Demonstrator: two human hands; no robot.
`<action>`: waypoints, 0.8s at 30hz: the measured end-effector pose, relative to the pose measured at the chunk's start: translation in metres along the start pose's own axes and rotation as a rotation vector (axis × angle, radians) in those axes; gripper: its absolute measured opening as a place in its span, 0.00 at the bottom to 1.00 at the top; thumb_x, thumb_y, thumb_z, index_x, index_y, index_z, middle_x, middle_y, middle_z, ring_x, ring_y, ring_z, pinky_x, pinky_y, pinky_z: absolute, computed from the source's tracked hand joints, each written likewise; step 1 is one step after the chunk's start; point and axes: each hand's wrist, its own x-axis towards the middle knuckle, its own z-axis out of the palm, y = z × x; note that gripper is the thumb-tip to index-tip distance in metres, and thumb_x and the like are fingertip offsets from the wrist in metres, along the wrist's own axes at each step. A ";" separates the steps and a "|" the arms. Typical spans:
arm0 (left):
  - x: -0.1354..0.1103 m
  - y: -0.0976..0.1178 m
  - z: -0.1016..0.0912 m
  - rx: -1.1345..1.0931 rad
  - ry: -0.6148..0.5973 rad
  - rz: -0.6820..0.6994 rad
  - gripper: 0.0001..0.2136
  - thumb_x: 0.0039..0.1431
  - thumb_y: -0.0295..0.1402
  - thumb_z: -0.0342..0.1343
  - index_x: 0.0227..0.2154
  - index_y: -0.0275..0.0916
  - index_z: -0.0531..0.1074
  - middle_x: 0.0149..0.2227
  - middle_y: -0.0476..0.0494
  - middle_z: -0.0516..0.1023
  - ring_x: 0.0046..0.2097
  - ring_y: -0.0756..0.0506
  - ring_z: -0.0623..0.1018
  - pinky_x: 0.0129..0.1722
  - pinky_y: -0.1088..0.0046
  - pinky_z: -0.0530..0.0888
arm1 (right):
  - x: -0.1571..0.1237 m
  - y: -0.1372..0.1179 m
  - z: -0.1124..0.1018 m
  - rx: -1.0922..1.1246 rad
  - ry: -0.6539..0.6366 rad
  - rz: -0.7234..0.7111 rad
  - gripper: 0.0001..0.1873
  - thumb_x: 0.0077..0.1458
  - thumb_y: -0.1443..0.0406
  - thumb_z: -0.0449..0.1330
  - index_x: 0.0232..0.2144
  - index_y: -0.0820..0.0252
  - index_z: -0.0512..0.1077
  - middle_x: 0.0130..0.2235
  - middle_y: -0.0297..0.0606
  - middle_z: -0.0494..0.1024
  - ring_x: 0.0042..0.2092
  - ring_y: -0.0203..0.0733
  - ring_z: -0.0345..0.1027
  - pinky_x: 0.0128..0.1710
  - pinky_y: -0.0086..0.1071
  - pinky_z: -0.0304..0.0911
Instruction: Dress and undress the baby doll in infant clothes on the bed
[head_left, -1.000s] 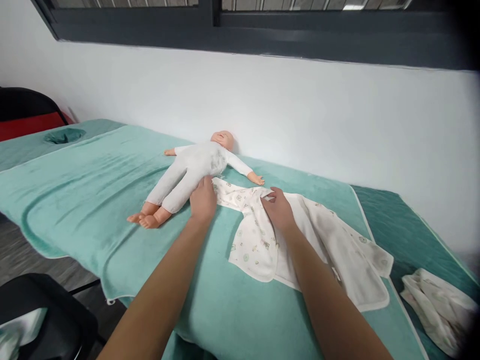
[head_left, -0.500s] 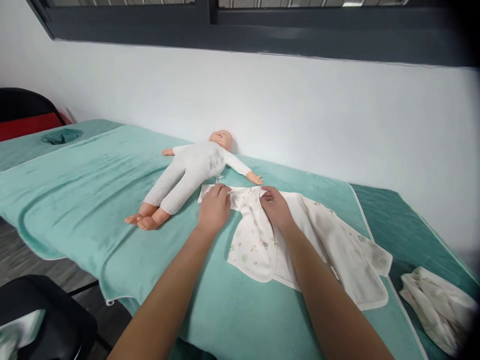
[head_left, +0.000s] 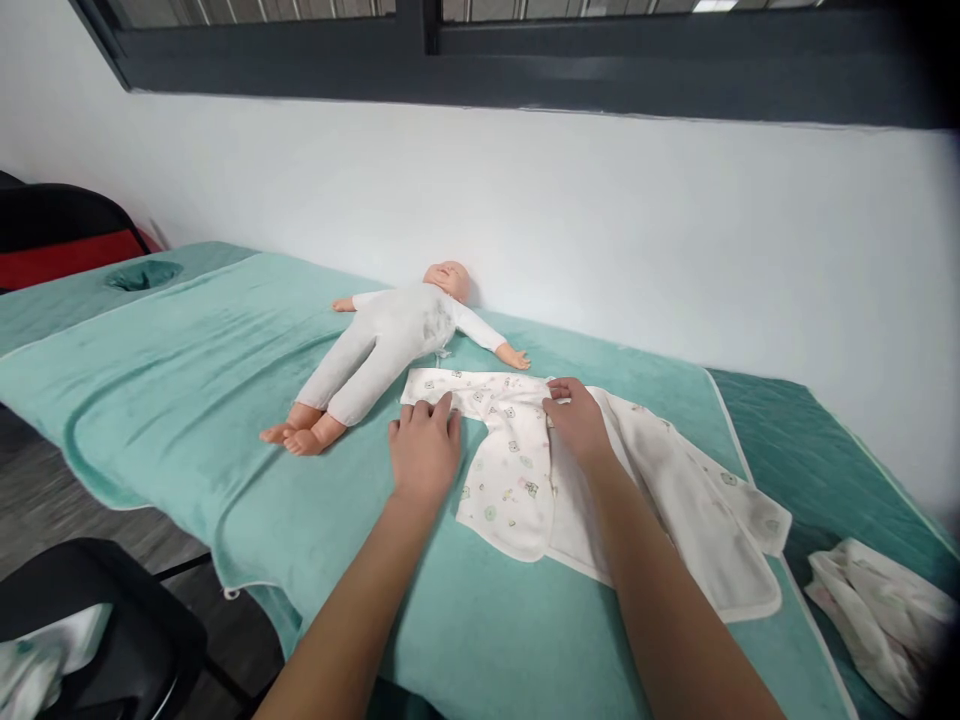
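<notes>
A white baby shirt (head_left: 510, 480) with a small green and brown print lies on the bed, its front panels apart and its sleeves out to both sides. My left hand (head_left: 425, 445) is open, palm down, its fingertips at the lower edge of the left sleeve. At the shirt's neckline, my right hand (head_left: 579, 418) rests its fingers and thumb on the fabric, slightly apart. Behind the shirt, a baby doll (head_left: 397, 325) in a white cloth body lies on its back, head towards the wall. Its near hand is just above the shirt.
A green cover (head_left: 187, 350) spreads over the bed, which has a face hole (head_left: 142, 275) at the left. Crumpled white printed cloth (head_left: 874, 610) lies at the right. A black chair (head_left: 97, 630) holding a pale item stands front left; a red-and-black chair (head_left: 67, 245) stands farther back.
My left hand has drawn back from the left sleeve, which now lies flatter. My right hand has shifted slightly right along the neckline, its fingers less curled.
</notes>
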 end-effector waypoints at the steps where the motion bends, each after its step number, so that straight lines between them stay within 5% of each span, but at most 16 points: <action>1: 0.001 0.000 0.001 -0.013 -0.007 -0.005 0.19 0.68 0.41 0.44 0.57 0.45 0.70 0.46 0.36 0.78 0.50 0.34 0.73 0.45 0.55 0.68 | 0.000 0.001 -0.001 -0.045 0.018 -0.019 0.17 0.46 0.63 0.56 0.42 0.54 0.71 0.42 0.36 0.76 0.34 0.40 0.67 0.36 0.34 0.61; 13: 0.024 -0.012 0.020 -0.165 -0.077 -0.049 0.25 0.69 0.42 0.41 0.65 0.37 0.60 0.66 0.32 0.64 0.70 0.37 0.58 0.60 0.49 0.62 | 0.002 0.008 -0.009 -0.232 -0.035 -0.042 0.16 0.53 0.59 0.57 0.45 0.52 0.71 0.37 0.34 0.79 0.36 0.42 0.70 0.37 0.35 0.59; 19: 0.030 -0.013 0.022 -0.180 -0.070 -0.052 0.25 0.70 0.42 0.39 0.63 0.36 0.62 0.65 0.33 0.66 0.69 0.35 0.59 0.60 0.47 0.63 | 0.004 0.012 -0.011 -0.279 -0.023 -0.045 0.14 0.54 0.60 0.56 0.44 0.49 0.71 0.40 0.31 0.79 0.37 0.41 0.70 0.38 0.34 0.59; 24: 0.022 -0.012 0.016 -0.162 -0.003 -0.088 0.19 0.67 0.39 0.46 0.54 0.37 0.72 0.54 0.32 0.76 0.60 0.32 0.70 0.56 0.50 0.67 | 0.004 0.012 -0.010 -0.322 -0.053 -0.036 0.13 0.54 0.61 0.57 0.43 0.49 0.72 0.41 0.31 0.79 0.39 0.42 0.71 0.38 0.34 0.58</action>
